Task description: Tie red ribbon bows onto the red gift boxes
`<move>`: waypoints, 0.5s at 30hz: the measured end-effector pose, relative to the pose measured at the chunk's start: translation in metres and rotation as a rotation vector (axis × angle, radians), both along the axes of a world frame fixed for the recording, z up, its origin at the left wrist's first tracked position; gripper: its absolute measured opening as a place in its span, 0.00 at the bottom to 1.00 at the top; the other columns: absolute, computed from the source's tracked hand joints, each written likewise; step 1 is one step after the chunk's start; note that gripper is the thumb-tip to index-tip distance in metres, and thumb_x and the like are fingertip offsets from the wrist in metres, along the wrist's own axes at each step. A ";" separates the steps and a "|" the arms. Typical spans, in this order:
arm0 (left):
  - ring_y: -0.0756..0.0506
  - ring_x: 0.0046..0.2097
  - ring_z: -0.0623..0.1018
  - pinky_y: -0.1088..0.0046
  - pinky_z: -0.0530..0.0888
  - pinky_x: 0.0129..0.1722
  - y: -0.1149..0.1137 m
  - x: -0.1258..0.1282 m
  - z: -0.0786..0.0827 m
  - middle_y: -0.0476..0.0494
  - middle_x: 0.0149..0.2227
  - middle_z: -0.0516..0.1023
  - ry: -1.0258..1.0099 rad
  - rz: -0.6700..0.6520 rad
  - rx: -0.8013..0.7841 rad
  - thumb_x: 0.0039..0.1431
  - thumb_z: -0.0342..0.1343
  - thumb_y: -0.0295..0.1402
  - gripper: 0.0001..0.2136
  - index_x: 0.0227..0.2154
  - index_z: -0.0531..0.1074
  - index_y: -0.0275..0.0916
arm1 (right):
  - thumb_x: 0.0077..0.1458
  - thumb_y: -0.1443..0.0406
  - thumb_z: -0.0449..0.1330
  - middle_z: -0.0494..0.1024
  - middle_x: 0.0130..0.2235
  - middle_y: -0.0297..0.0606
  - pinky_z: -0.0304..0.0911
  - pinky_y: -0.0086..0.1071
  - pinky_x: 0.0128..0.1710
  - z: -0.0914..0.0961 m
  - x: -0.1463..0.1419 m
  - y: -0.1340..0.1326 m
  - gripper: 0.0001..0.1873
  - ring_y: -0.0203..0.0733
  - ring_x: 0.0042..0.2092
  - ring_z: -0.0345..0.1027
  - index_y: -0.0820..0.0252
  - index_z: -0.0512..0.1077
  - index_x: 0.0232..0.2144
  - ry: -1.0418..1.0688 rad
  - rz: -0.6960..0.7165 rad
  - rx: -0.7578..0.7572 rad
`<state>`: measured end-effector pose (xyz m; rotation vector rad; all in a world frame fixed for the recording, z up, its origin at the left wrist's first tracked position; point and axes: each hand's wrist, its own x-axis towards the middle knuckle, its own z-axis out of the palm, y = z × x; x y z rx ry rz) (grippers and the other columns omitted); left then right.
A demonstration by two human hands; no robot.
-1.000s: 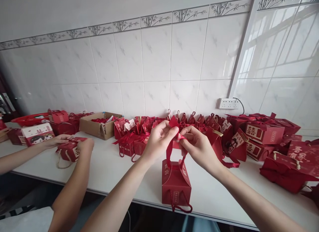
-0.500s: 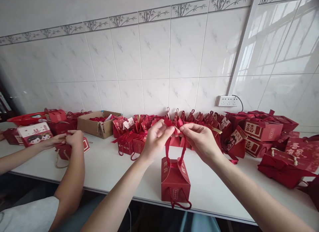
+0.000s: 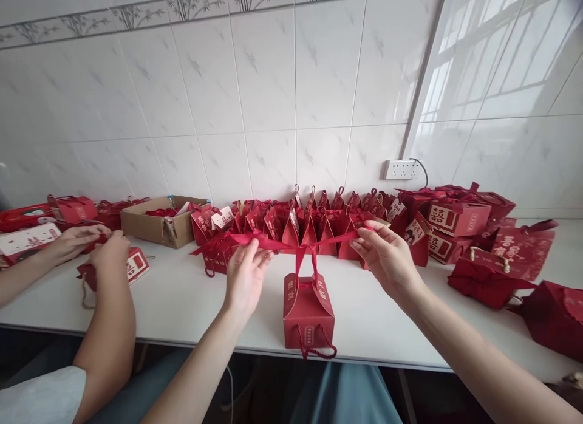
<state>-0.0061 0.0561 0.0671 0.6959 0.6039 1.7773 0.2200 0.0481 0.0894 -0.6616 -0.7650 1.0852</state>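
In front of me a small red gift box (image 3: 308, 314) stands on the white table (image 3: 255, 318), near its front edge. A red ribbon (image 3: 334, 243) rises from the box top in two strands that cross above it. My left hand (image 3: 247, 272) pinches one ribbon end, and my right hand (image 3: 380, 251) pinches the other. Between them the ribbon is stretched out sideways. A twisted red cord handle (image 3: 316, 351) hangs down the box's near side.
Behind stand rows of red gift boxes (image 3: 310, 232) and an open cardboard box (image 3: 157, 226). More red boxes (image 3: 460, 217) are stacked at right, below a socket strip (image 3: 403, 169). At left a co-worker's hands (image 3: 109, 245) handle another red box (image 3: 136, 266).
My hands have moved apart from their meeting point above the gift box, drawing the ribbon ends outward to both sides. The view has shifted slightly.
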 end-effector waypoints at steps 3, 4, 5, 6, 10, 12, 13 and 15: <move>0.54 0.26 0.73 0.78 0.74 0.30 -0.002 -0.015 -0.015 0.53 0.22 0.72 -0.001 0.110 -0.073 0.33 0.71 0.31 0.15 0.22 0.69 0.36 | 0.29 0.66 0.74 0.73 0.24 0.28 0.69 0.25 0.31 -0.015 0.019 -0.009 0.19 0.30 0.26 0.68 0.58 0.71 0.27 -0.024 -0.052 -0.039; 0.54 0.26 0.73 0.78 0.74 0.30 -0.003 -0.020 -0.019 0.54 0.22 0.72 0.003 0.138 -0.097 0.33 0.70 0.30 0.15 0.22 0.69 0.36 | 0.29 0.66 0.74 0.72 0.24 0.28 0.69 0.25 0.29 -0.021 0.026 -0.012 0.19 0.30 0.25 0.67 0.58 0.71 0.26 -0.039 -0.073 -0.050; 0.54 0.26 0.73 0.79 0.74 0.30 -0.004 -0.024 -0.024 0.53 0.22 0.72 0.010 0.159 -0.118 0.33 0.70 0.30 0.15 0.22 0.69 0.36 | 0.29 0.66 0.74 0.72 0.23 0.27 0.69 0.25 0.29 -0.026 0.032 -0.015 0.19 0.30 0.24 0.67 0.58 0.71 0.26 -0.053 -0.093 -0.066; 0.54 0.26 0.73 0.79 0.74 0.30 -0.005 -0.028 -0.028 0.53 0.22 0.72 0.021 0.173 -0.137 0.33 0.70 0.29 0.14 0.21 0.68 0.36 | 0.28 0.65 0.74 0.72 0.23 0.27 0.69 0.25 0.28 -0.032 0.039 -0.017 0.20 0.30 0.24 0.67 0.58 0.71 0.27 -0.063 -0.112 -0.085; 0.53 0.27 0.73 0.79 0.74 0.28 -0.010 -0.040 -0.041 0.51 0.23 0.73 0.097 0.186 -0.178 0.34 0.69 0.28 0.13 0.22 0.69 0.34 | 0.25 0.64 0.76 0.74 0.23 0.29 0.69 0.24 0.27 -0.054 0.063 -0.024 0.24 0.31 0.24 0.68 0.57 0.71 0.29 -0.079 -0.141 -0.184; 0.53 0.27 0.73 0.79 0.74 0.27 -0.012 -0.046 -0.045 0.50 0.23 0.73 0.128 0.192 -0.187 0.35 0.68 0.28 0.12 0.23 0.69 0.34 | 0.24 0.63 0.76 0.74 0.23 0.29 0.71 0.25 0.28 -0.062 0.070 -0.027 0.25 0.32 0.25 0.69 0.57 0.71 0.28 -0.102 -0.125 -0.221; 0.53 0.27 0.73 0.79 0.74 0.27 -0.012 -0.048 -0.047 0.50 0.23 0.73 0.142 0.197 -0.197 0.36 0.67 0.28 0.12 0.23 0.70 0.34 | 0.24 0.62 0.76 0.74 0.24 0.29 0.71 0.26 0.29 -0.064 0.073 -0.029 0.25 0.32 0.25 0.69 0.57 0.72 0.28 -0.116 -0.120 -0.232; 0.52 0.26 0.74 0.78 0.75 0.27 -0.013 -0.054 -0.050 0.50 0.22 0.72 0.171 0.213 -0.229 0.37 0.66 0.27 0.10 0.22 0.70 0.34 | 0.23 0.61 0.76 0.74 0.25 0.29 0.72 0.26 0.30 -0.068 0.076 -0.032 0.25 0.32 0.26 0.69 0.58 0.72 0.28 -0.149 -0.110 -0.252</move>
